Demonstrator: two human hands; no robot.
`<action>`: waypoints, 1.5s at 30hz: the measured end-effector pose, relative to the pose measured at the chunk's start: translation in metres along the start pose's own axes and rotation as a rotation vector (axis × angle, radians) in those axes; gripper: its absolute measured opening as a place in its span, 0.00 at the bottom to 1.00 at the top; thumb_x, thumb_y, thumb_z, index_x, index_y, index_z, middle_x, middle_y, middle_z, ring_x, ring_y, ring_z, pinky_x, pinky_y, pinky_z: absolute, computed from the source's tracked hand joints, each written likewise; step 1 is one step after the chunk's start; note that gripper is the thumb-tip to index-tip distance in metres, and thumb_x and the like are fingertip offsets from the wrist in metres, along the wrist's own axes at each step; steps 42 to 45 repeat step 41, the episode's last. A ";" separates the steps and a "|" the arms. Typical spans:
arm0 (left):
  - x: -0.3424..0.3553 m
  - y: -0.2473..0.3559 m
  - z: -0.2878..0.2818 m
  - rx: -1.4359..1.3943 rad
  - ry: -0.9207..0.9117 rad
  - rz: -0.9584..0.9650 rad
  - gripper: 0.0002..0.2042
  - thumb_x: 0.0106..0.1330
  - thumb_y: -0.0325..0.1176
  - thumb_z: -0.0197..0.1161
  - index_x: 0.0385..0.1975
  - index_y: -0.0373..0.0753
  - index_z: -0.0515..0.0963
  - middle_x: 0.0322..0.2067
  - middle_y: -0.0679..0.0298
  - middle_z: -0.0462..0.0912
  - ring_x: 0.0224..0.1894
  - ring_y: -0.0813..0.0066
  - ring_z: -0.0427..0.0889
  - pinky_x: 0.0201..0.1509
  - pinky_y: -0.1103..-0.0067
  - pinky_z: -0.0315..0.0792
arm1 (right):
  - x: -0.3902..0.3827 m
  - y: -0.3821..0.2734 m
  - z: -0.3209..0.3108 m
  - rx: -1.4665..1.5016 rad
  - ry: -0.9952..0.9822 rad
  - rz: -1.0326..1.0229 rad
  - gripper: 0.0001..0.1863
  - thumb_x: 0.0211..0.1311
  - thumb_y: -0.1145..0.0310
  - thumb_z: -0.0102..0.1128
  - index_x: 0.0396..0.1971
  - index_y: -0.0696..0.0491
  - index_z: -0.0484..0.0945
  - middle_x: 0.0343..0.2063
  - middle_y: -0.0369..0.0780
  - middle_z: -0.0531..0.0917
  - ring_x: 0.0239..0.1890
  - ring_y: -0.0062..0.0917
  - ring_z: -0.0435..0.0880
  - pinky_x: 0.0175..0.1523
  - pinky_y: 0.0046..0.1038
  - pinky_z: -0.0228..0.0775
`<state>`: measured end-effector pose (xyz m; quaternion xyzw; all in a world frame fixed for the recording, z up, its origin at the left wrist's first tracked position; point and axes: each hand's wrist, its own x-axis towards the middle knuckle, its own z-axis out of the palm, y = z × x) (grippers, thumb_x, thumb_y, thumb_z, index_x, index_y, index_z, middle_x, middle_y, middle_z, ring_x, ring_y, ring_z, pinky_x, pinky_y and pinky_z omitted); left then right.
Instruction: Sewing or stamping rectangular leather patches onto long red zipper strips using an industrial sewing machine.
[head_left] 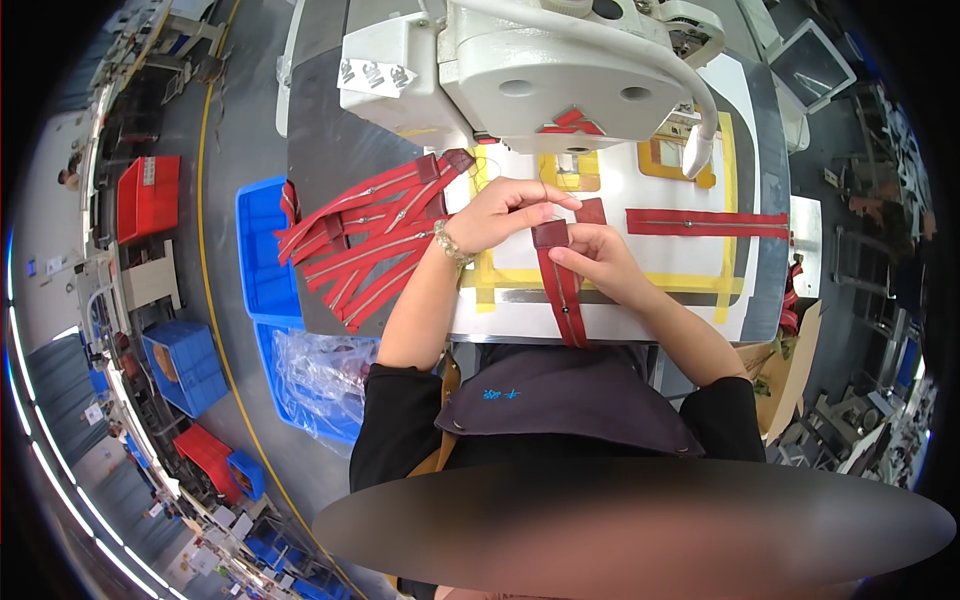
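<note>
My right hand (605, 262) pinches a red zipper (562, 295) just below the dark red square tab (550, 235) at its upper end. The zipper's lower end hangs past the table's near edge. Above the tab, my left hand (500, 212) reaches in from the left with thumb and forefinger close together. Whatever those fingertips hold, perhaps a thread, is too small to make out. Another dark red patch (591, 210) shows just beyond my right fingers. A pile of red zippers (375, 235), some with dark red tabs, lies left of my left hand.
A white sewing machine head (560, 75) overhangs the table's far side. One red zipper strip (705, 223) lies flat at the right. Yellow tape (600, 279) frames the white work surface. Blue bins (262, 250) stand off the left edge, and a cardboard box (795, 375) at the right.
</note>
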<state>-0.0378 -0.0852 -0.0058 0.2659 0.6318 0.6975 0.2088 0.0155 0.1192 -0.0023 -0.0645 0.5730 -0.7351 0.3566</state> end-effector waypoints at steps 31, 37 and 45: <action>0.000 0.020 0.004 0.069 -0.120 -0.083 0.13 0.68 0.25 0.51 0.49 0.35 0.79 0.39 0.62 0.85 0.41 0.78 0.81 0.48 0.80 0.73 | -0.002 -0.010 0.001 0.020 -0.011 -0.048 0.07 0.65 0.69 0.61 0.30 0.56 0.75 0.19 0.29 0.77 0.19 0.09 0.72 0.22 0.16 0.63; -0.002 0.016 0.002 0.137 -0.121 -0.139 0.13 0.68 0.25 0.52 0.50 0.36 0.78 0.36 0.65 0.85 0.37 0.82 0.79 0.44 0.83 0.71 | -0.001 -0.004 -0.004 -0.036 -0.034 -0.055 0.11 0.64 0.69 0.62 0.24 0.54 0.72 0.17 0.29 0.76 0.19 0.08 0.71 0.22 0.16 0.61; -0.002 0.018 0.002 0.052 -0.088 -0.183 0.14 0.67 0.31 0.58 0.50 0.36 0.79 0.39 0.64 0.84 0.36 0.83 0.77 0.43 0.85 0.70 | 0.001 -0.001 -0.003 -0.011 -0.029 -0.049 0.12 0.64 0.70 0.61 0.22 0.53 0.70 0.17 0.29 0.75 0.18 0.08 0.70 0.21 0.16 0.60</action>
